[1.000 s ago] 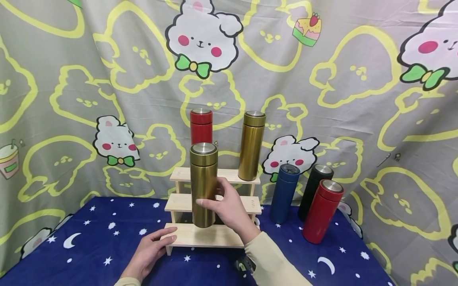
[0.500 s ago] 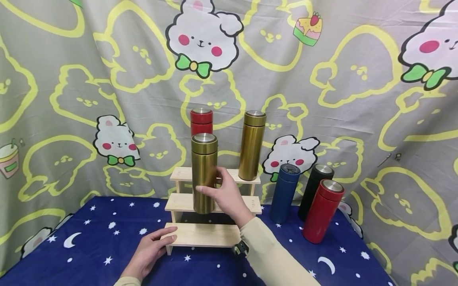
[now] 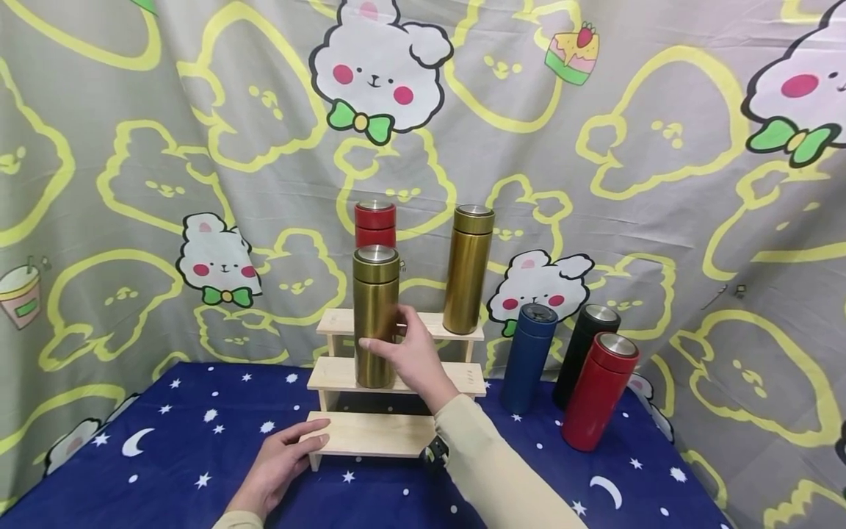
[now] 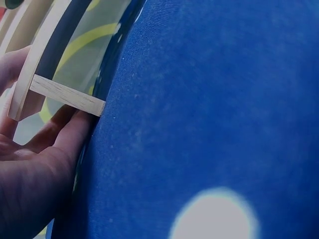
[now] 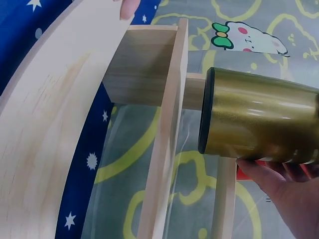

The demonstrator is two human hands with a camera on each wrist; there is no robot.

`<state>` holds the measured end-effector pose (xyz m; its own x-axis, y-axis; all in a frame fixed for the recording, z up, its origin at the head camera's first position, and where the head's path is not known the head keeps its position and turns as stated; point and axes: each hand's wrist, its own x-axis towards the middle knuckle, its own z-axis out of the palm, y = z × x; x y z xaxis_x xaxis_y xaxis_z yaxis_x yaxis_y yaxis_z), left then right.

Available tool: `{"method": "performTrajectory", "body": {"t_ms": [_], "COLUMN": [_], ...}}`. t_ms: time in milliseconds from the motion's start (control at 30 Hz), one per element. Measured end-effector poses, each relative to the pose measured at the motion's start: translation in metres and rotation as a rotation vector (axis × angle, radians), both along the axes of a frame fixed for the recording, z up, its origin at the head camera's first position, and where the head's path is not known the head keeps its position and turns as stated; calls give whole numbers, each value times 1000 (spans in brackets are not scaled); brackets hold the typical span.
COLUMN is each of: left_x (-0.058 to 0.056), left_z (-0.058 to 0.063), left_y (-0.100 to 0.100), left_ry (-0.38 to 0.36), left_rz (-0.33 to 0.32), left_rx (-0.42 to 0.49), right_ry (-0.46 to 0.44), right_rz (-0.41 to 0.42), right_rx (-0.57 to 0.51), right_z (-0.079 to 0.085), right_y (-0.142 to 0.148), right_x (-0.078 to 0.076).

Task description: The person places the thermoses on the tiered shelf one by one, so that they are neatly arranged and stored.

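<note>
My right hand (image 3: 416, 360) grips a gold thermos bottle (image 3: 375, 316) around its body. The bottle is upright in front of the wooden three-step stand (image 3: 370, 433), its base at the middle step. In the right wrist view a gap shows between the bottle's base (image 5: 205, 114) and the middle step (image 5: 167, 134). My left hand (image 3: 274, 459) holds the left end of the lowest step, with fingers above and below the board in the left wrist view. On the top step stand a red thermos (image 3: 375, 220), partly hidden behind the held bottle, and another gold thermos (image 3: 468, 272).
To the right of the stand, a blue thermos (image 3: 527, 360), a black thermos (image 3: 581, 353) and a red thermos (image 3: 600, 393) stand on the dark blue star-patterned cloth (image 3: 218, 411). A grey cartoon-print curtain (image 3: 277, 198) hangs behind.
My right hand has raised the gold thermos from above the lowest step to the level of the middle step, then slightly lowered it relative to that step. The left hand stays in place.
</note>
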<state>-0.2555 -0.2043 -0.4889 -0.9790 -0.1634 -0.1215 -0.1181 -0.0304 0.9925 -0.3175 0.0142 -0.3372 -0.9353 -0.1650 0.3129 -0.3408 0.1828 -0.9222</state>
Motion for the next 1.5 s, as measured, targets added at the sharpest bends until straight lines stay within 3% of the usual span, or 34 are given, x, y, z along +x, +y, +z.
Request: {"method": "performTrajectory", "body": {"t_ms": [733, 1500], "left_x": [-2, -2], "left_z": [2, 0], "left_y": [3, 0], "left_ry": [-6, -7], "left_rz": [-9, -6], "left_rx": [-14, -7], "right_ry": [1, 35], "right_rz": [-17, 45], "right_rx": [27, 65], "right_z": [-13, -15], "right_y": [-1, 7], "right_x": [-12, -5]}}
